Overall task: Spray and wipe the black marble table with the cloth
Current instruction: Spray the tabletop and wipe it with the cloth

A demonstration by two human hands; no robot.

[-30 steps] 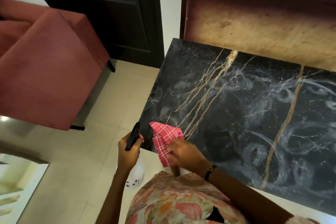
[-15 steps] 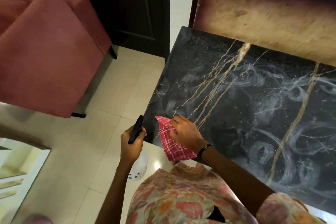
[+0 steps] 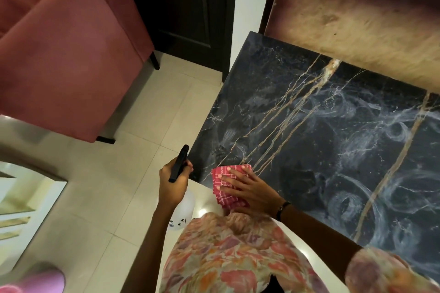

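The black marble table [image 3: 333,150] with gold and white veins fills the right side, and hazy swirl marks cover its surface. My right hand [image 3: 250,188] lies flat with spread fingers on a red checked cloth [image 3: 225,184], pressing it onto the table's near left corner. My left hand [image 3: 175,179] hovers over the floor just left of that corner. It grips a white spray bottle [image 3: 183,209] by its black trigger head [image 3: 178,165], and the bottle body hangs below the hand.
A red upholstered armchair [image 3: 66,54] stands on the tiled floor [image 3: 147,131] to the left. A dark door [image 3: 188,7] is behind it. A brown wooden panel [image 3: 357,19] leans at the table's far edge. A mirror [image 3: 21,209] sits low left.
My right hand went from bunching the cloth at the table's edge to flattening it on the corner with spread fingers. The left hand with the bottle barely moved.
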